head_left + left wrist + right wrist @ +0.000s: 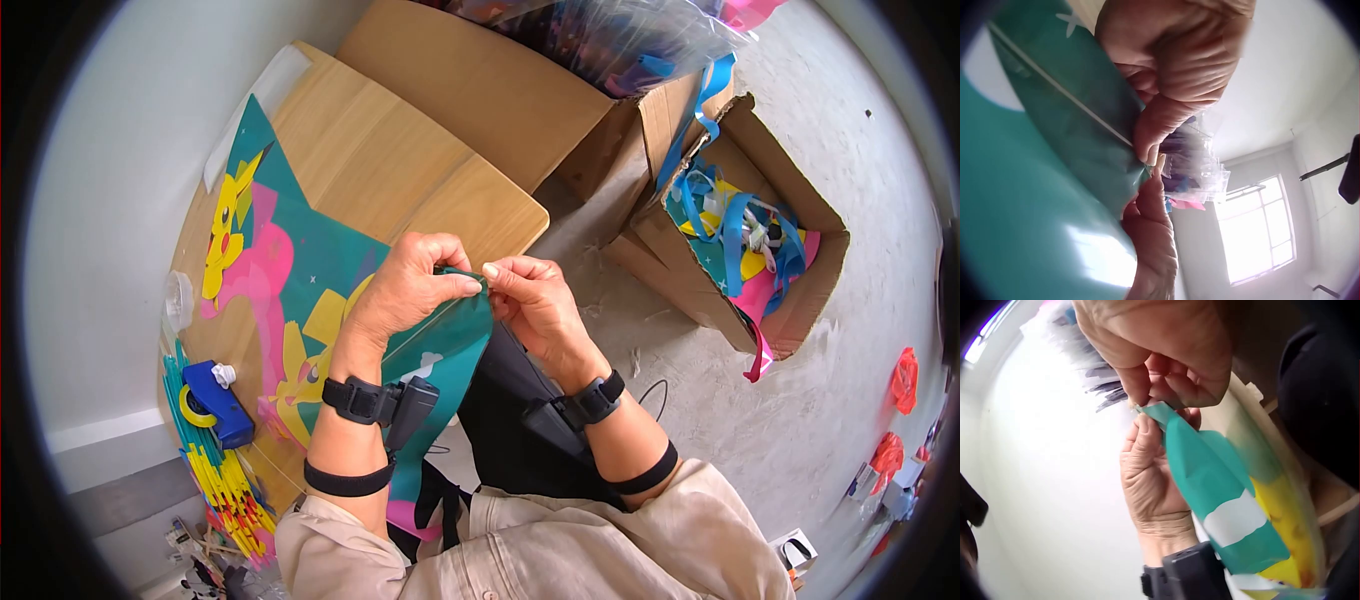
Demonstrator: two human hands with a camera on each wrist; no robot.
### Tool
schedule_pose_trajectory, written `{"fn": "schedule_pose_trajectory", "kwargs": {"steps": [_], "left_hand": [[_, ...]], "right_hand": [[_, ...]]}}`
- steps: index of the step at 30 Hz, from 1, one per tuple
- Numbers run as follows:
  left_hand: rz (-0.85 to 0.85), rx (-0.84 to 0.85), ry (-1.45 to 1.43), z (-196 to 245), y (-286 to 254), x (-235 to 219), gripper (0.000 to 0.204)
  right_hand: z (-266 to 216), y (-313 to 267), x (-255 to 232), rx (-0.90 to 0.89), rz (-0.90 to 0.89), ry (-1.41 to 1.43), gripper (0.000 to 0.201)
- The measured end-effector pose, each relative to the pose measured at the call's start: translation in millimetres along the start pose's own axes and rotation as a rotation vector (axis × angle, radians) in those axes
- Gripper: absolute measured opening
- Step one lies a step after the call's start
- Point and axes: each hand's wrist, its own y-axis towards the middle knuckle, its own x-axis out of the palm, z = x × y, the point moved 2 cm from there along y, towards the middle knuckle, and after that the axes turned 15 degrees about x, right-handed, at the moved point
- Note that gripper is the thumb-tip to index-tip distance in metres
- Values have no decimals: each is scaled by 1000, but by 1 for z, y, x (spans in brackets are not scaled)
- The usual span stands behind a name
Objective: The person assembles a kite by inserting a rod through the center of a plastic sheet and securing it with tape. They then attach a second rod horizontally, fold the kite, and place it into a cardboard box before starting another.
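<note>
A teal printed sheet (340,245) with yellow and pink figures lies partly on the wooden table and rises to both hands. At its corner the left hand (410,285) pinches the edge between thumb and fingers. Close beside it, thumb tips nearly meeting, the right hand (535,305) pinches the same corner. In the left wrist view, a thin pale rod or seam (1063,90) runs along the teal sheet (1041,162) to the left hand's fingertips. The right wrist view has the sheet (1210,487) hanging folded below the right hand (1160,350).
The wooden table (400,150) has a blue tape dispenser (218,405) and a bundle of coloured sticks (225,490) at its left. Beyond stands a large cardboard box (480,75) with plastic-wrapped goods. At the right, an open carton (690,290) holds teal, yellow and pink pieces with blue ribbon.
</note>
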Motion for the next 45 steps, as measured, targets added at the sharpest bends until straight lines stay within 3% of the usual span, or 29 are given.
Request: {"fn": "schedule_pose_trajectory", "kwargs": {"steps": [2, 5, 12, 14, 18, 20, 30, 32, 37, 41, 45], "left_hand": [[19, 18, 80, 1, 0, 1, 14], [36, 49, 112, -3, -1, 3, 14], [41, 36, 111, -9, -2, 5, 14], [3, 54, 98, -13, -1, 5, 8], [-50, 70, -14, -19, 1, 1, 2], [-60, 28, -73, -21, 1, 1, 5], [-14, 19, -37, -31, 1, 4, 4], [-37, 62, 90, -31, 2, 2, 4], [-18, 77, 77, -32, 1, 3, 6], [33, -7, 6, -35, -1, 5, 5], [21, 29, -12, -35, -1, 6, 6]], "right_hand": [[-2, -2, 2, -248, 152, -251, 15], [-2, -6, 5, -372, 244, -414, 15], [-9, -6, 7, -465, 321, -723, 16], [-8, -6, 10, -519, 417, -862, 16], [-5, -7, 14, -532, 486, -929, 16], [-3, -6, 14, -636, 522, -971, 15], [0, -2, 8, -563, 463, -920, 12], [4, 4, 3, -533, 348, -728, 10], [7, 6, 0, -639, 427, -832, 12], [2, -2, 5, -621, 378, -857, 13], [1, -6, 8, -565, 358, -858, 12]]}}
